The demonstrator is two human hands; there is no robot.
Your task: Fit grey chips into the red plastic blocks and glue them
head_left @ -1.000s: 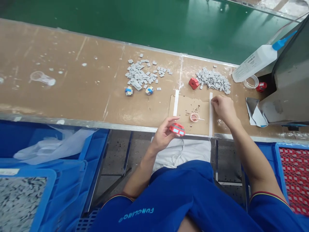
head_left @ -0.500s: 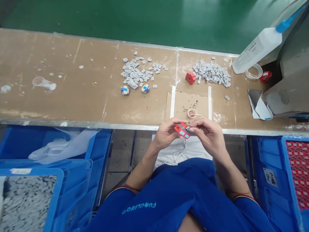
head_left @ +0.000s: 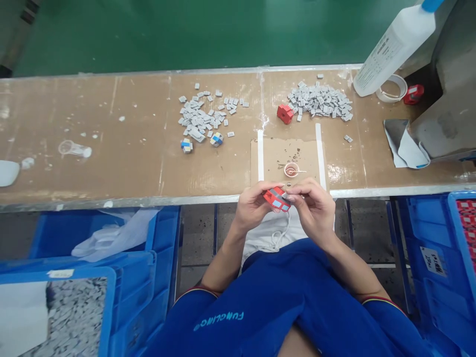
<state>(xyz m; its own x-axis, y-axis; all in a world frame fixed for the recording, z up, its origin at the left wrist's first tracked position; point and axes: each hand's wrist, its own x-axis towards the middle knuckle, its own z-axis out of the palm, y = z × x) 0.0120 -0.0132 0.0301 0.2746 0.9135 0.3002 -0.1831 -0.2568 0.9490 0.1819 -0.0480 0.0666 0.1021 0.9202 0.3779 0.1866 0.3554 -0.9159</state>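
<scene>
My left hand point(head_left: 250, 209) grips a red toy vehicle point(head_left: 273, 196) with a grey strip and pale blue windows, tilted just beyond the table's front edge. Thumb and fingertips of my right hand point(head_left: 315, 207) are closed on a small grey piece point(head_left: 285, 195), held against the toy's right part; fingers partly cover it. Just beyond the hands, a small round cup point(head_left: 291, 169) with reddish contents and a thin white stick stands on a cardboard sheet point(head_left: 273, 148) with white tape strips.
Grey pieces lie in a left pile point(head_left: 203, 116) and a right pile point(head_left: 322, 101). Near them are a red block point(head_left: 285, 114) and two blue-and-yellow-banded blocks point(head_left: 216, 139). A white bottle point(head_left: 394, 49) and tape roll point(head_left: 391, 89) stand right. Blue crates point(head_left: 130, 287) flank me below the table.
The camera view has shifted and turned slightly. My right fingertips and the grey piece have come a little farther over the red toy vehicle; both hands keep their hold.
</scene>
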